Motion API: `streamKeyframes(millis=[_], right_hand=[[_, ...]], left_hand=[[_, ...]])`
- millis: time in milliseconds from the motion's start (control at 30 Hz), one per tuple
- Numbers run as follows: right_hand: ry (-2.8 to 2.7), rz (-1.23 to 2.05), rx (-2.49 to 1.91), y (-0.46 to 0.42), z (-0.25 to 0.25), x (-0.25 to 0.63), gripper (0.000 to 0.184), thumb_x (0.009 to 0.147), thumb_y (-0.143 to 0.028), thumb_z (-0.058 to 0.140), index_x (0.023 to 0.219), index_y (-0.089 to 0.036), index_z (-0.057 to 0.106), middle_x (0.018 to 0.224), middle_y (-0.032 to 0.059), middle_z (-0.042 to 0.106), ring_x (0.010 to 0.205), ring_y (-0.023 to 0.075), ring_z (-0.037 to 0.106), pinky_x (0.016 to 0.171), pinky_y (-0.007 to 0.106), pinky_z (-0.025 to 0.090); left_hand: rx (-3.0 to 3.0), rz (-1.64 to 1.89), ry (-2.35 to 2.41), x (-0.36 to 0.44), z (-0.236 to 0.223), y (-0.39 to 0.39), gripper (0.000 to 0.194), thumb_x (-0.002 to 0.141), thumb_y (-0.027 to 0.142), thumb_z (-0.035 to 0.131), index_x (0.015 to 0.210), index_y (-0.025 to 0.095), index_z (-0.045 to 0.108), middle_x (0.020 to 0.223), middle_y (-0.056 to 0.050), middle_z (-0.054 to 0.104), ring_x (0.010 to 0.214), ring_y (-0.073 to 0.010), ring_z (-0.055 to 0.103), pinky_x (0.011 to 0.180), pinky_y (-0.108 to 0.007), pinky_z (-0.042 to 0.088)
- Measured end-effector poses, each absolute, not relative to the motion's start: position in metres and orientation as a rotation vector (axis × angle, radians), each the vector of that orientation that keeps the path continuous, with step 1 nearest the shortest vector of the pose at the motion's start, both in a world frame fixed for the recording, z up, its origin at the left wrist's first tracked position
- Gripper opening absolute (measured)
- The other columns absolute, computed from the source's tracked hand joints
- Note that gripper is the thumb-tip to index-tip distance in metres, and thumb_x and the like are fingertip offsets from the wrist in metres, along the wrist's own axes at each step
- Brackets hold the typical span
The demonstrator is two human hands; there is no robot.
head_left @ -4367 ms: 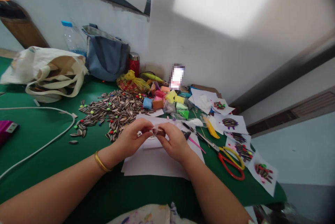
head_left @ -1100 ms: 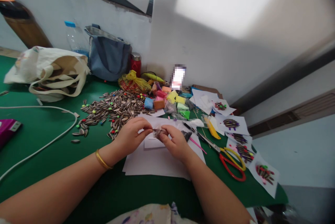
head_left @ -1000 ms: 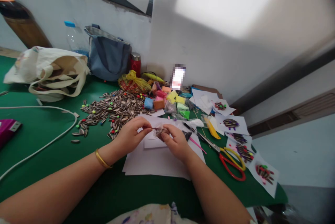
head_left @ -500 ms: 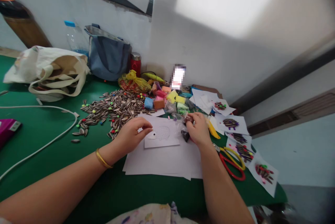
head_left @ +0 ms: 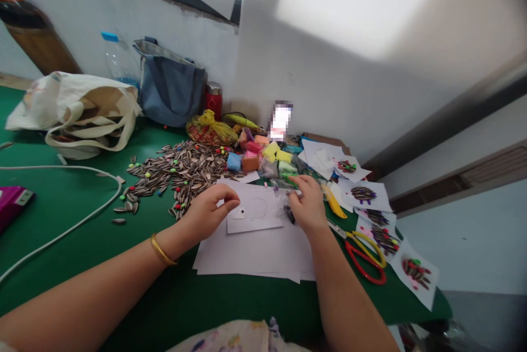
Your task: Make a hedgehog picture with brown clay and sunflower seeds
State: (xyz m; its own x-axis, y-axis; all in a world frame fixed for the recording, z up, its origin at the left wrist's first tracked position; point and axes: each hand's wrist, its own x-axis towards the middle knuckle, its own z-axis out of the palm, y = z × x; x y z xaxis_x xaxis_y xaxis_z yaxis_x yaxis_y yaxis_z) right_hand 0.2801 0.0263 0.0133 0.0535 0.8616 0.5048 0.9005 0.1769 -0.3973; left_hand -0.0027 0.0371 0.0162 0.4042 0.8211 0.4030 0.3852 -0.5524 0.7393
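My left hand (head_left: 216,209) has its thumb and forefinger pinched together at the left edge of a small white card (head_left: 255,224). Whatever may be between the fingertips is too small to make out. On the card is an outline drawing of a hedgehog (head_left: 257,208) with a black dot for an eye. A stack of white paper (head_left: 255,256) lies under it. Just right of the card, my right hand (head_left: 307,204) hovers, forefinger stretched out and thumb apart, by a clear plastic wrapper (head_left: 282,199) with dark clay and near green wrapped clay (head_left: 287,168).
Sunflower seeds (head_left: 197,168) mixed with coloured beads lie to the left. Behind the card are clay packs (head_left: 250,163) and a phone (head_left: 280,121). On the right are scissors (head_left: 365,256), a yellow cutter (head_left: 335,202) and finished seed hedgehog cards (head_left: 363,195). Bags (head_left: 171,88) stand at the back.
My right hand has shifted slightly left, its forefinger reaching out further and the brownish piece at its fingertips no longer showing. The scissor blades are more uncovered. My left hand stays put.
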Motion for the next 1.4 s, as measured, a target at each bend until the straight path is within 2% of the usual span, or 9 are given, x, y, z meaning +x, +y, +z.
streamKeyframes(millis=[133, 300, 400, 500, 600, 867, 1133, 1267, 1400], right_hand=[[-1.965, -0.077, -1.671, 0.026, 0.015, 0.255, 0.028, 0.089, -0.025, 0.052, 0.107, -0.025, 0.073, 0.113, 0.0079, 0.065, 0.109, 0.0264, 0.052, 0.098, 0.043, 0.035], [-2.219, -0.155, -1.702, 0.035, 0.012, 0.233, 0.03, 0.095, -0.038, 0.052, 0.118, -0.027, 0.068, 0.114, 0.0084, 0.068, 0.111, 0.0283, 0.047, 0.098, 0.048, 0.027], [-2.268, -0.177, -1.761, 0.041, 0.008, 0.228, 0.032, 0.095, -0.046, 0.052, 0.114, -0.027, 0.069, 0.109, 0.0098, 0.07, 0.111, 0.0293, 0.046, 0.097, 0.049, 0.026], [-2.263, -0.145, -1.779, 0.044, 0.006, 0.228, 0.031, 0.097, -0.045, 0.049, 0.109, -0.025, 0.07, 0.108, 0.0096, 0.071, 0.112, 0.0292, 0.046, 0.098, 0.05, 0.025], [-2.179, -0.16, -1.779, 0.043, 0.009, 0.231, 0.029, 0.097, -0.036, 0.048, 0.115, -0.024, 0.068, 0.112, 0.0094, 0.071, 0.114, 0.0287, 0.049, 0.1, 0.05, 0.025], [-2.359, 0.033, -1.648, 0.012, 0.018, 0.237, 0.039, 0.09, -0.016, 0.047, 0.125, -0.018, 0.064, 0.12, 0.0089, 0.069, 0.106, 0.0247, 0.063, 0.089, 0.036, 0.043], [-2.371, 0.043, -1.704, 0.001, 0.02, 0.239, 0.037, 0.089, -0.016, 0.049, 0.12, -0.019, 0.068, 0.114, 0.009, 0.072, 0.096, 0.0249, 0.068, 0.085, 0.035, 0.049], [-2.308, 0.094, -1.712, 0.002, 0.021, 0.244, 0.034, 0.09, -0.018, 0.049, 0.118, -0.02, 0.069, 0.114, 0.0075, 0.073, 0.1, 0.0238, 0.068, 0.088, 0.033, 0.049], [-2.216, 0.148, -1.731, 0.004, 0.017, 0.246, 0.03, 0.09, -0.019, 0.052, 0.114, -0.023, 0.071, 0.111, 0.007, 0.073, 0.102, 0.0234, 0.067, 0.088, 0.033, 0.05]], left_hand=[[2.12, 1.043, 1.091, -0.003, 0.014, 0.038, 0.026, 0.094, 0.037, 0.052, 0.078, 0.019, 0.061, 0.081, -0.002, 0.064, 0.078, -0.0168, 0.059, 0.074, -0.031, 0.048], [2.125, 1.084, 1.206, -0.005, 0.008, 0.044, 0.017, 0.09, 0.033, 0.056, 0.094, 0.021, 0.067, 0.094, -0.005, 0.07, 0.088, -0.0198, 0.064, 0.082, -0.035, 0.051], [2.184, 1.05, 1.279, -0.008, 0.007, 0.05, 0.017, 0.09, 0.028, 0.055, 0.096, 0.021, 0.069, 0.097, -0.006, 0.072, 0.091, -0.021, 0.065, 0.084, -0.036, 0.051], [2.301, 0.964, 1.324, -0.01, 0.008, 0.054, 0.017, 0.089, 0.026, 0.056, 0.096, 0.02, 0.07, 0.096, -0.005, 0.073, 0.089, -0.0219, 0.067, 0.084, -0.036, 0.049], [2.468, 0.852, 1.335, -0.008, 0.008, 0.053, 0.016, 0.09, 0.029, 0.057, 0.091, 0.02, 0.069, 0.093, -0.006, 0.074, 0.086, -0.0234, 0.067, 0.083, -0.038, 0.047], [2.762, 0.592, 1.203, 0.001, -0.001, 0.046, 0.018, 0.096, 0.023, 0.047, 0.092, 0.019, 0.064, 0.084, -0.006, 0.071, 0.08, -0.021, 0.065, 0.09, -0.04, 0.043], [2.671, 0.6, 1.075, 0.008, -0.003, 0.04, 0.017, 0.095, 0.022, 0.047, 0.087, 0.021, 0.062, 0.081, -0.002, 0.071, 0.076, -0.0184, 0.065, 0.1, -0.042, 0.04], [2.645, 0.671, 1.204, 0.007, 0.003, 0.041, 0.01, 0.09, 0.019, 0.055, 0.084, 0.021, 0.063, 0.083, -0.004, 0.07, 0.084, -0.0225, 0.063, 0.084, -0.039, 0.045], [2.569, 0.781, 1.278, 0.002, 0.004, 0.05, 0.011, 0.088, 0.019, 0.056, 0.091, 0.02, 0.067, 0.088, -0.005, 0.072, 0.084, -0.0232, 0.065, 0.079, -0.036, 0.045]])
